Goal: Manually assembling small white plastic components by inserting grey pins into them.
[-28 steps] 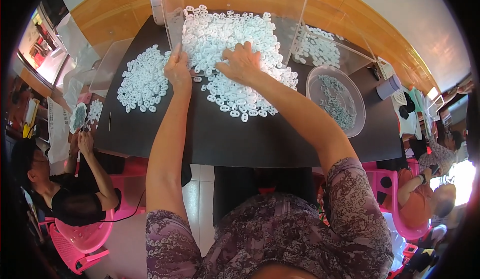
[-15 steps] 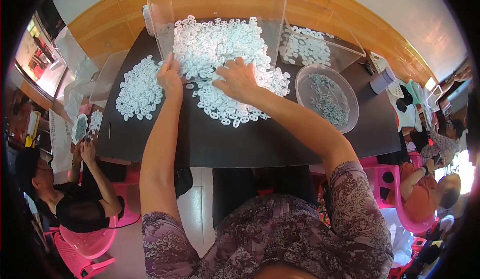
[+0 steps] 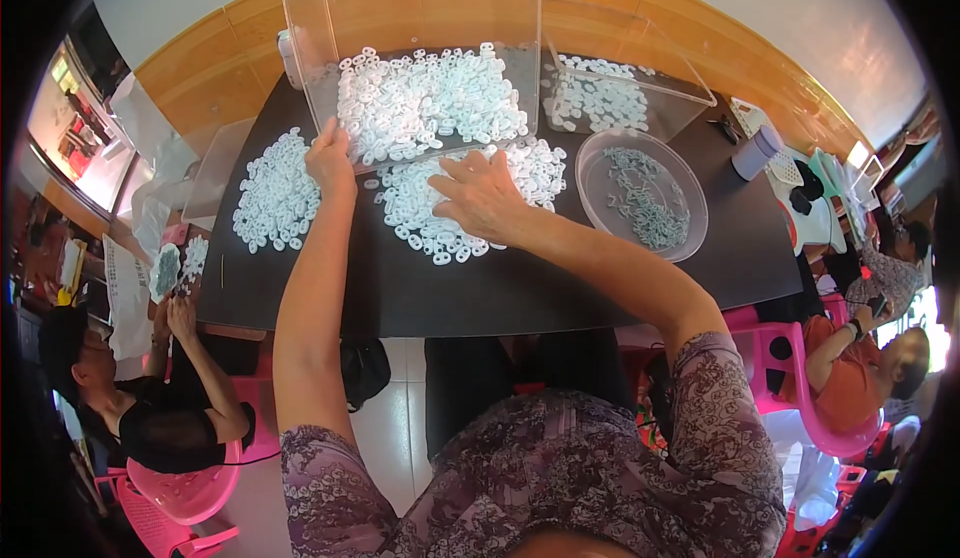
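Observation:
A clear plastic bin (image 3: pixel 415 3) stands tipped on the dark table, its mouth toward me, with many small white oval plastic pieces with two holes (image 3: pixel 430 103) inside. My left hand (image 3: pixel 332 161) grips the bin's near left edge, thumb side partly hidden. Just in front of the bin lies a loose heap of the same pieces (image 3: pixel 440 233). My right hand (image 3: pixel 482 196) rests on this heap with fingers apart and slightly bent, holding no piece that I can see. Another heap of white pieces (image 3: pixel 275 193) lies left of my left hand.
On the right is a round clear tub (image 3: pixel 590 203) with small grey-green parts. Behind it stands a second clear bin (image 3: pixel 680 108) with white pieces, and beside it a lilac bottle (image 3: pixel 757 153). People sit on pink chairs at left (image 3: pixel 200 493) and right (image 3: pixel 850 436).
The bin has shifted slightly left, and a strip now separates the pieces inside from the heap in front. My right hand has come a little nearer; my left hand still holds the edge.

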### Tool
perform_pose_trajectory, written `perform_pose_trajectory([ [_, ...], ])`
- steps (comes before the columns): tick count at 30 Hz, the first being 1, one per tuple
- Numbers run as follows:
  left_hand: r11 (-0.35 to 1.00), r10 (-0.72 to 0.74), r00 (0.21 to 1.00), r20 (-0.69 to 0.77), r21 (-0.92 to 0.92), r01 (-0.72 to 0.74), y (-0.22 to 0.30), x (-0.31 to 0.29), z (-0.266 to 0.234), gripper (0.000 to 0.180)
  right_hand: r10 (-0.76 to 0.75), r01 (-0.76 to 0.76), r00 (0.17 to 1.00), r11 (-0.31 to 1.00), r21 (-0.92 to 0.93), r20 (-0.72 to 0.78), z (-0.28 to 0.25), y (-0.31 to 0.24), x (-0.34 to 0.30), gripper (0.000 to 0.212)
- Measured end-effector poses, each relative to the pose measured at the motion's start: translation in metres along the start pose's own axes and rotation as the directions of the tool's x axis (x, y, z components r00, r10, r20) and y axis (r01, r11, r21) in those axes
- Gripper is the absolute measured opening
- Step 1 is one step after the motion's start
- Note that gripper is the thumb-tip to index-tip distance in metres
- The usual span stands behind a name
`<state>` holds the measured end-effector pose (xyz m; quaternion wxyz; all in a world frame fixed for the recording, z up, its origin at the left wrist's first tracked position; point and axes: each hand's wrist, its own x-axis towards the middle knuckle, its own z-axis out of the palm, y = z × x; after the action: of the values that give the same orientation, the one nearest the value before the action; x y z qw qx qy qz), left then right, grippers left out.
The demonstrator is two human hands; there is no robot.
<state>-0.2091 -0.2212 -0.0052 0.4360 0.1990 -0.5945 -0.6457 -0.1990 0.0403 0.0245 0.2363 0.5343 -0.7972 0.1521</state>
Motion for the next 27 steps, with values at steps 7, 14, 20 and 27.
perform_pose_trajectory([
  [7,0.997,-0.014,1.000,-0.002,0.073,0.014,0.006,0.006,0.000,0.034,-0.004,0.007,0.999,0.998,-0.056,0.054,-0.015,-0.004,-0.014,0.035],
  [14,0.962,-0.267,0.963,0.022,0.062,0.266,0.041,0.004,0.009,0.031,-0.055,0.054,0.998,0.996,-0.071,-0.023,-0.014,0.000,-0.020,0.035],
  [20,0.909,-0.371,0.928,0.039,0.217,0.355,0.072,0.016,0.006,0.028,-0.077,0.074,0.995,0.997,-0.035,-0.062,-0.014,-0.001,-0.019,0.034],
  [27,0.905,-0.391,0.911,0.127,0.232,0.356,0.077,0.026,0.003,0.029,-0.072,0.073,0.991,0.997,0.003,-0.116,-0.019,-0.001,-0.020,0.032],
])
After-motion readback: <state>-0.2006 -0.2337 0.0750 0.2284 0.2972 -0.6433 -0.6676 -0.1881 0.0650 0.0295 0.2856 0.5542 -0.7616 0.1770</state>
